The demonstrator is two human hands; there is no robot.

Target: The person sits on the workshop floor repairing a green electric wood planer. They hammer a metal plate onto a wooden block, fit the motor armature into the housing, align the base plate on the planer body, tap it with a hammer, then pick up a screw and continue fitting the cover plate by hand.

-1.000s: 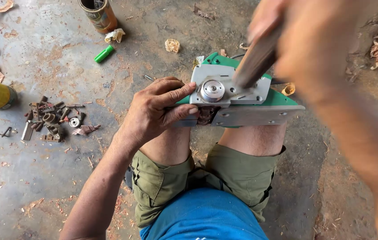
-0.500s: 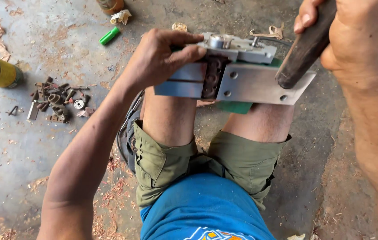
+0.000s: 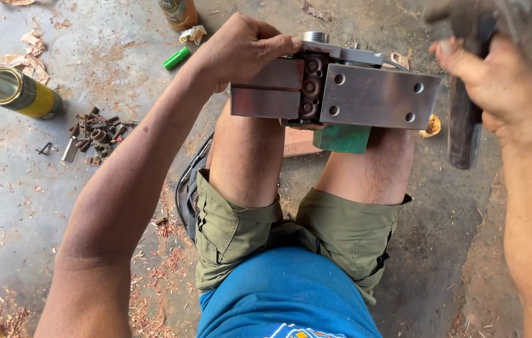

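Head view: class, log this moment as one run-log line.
left hand: grips power planer tipped on knees | right hand: holds hammer raised | floor: screw pile, can

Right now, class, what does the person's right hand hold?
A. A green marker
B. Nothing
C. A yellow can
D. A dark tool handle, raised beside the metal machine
D: the right hand is closed round a dark tool handle, beside the metal machine that the left hand steadies.
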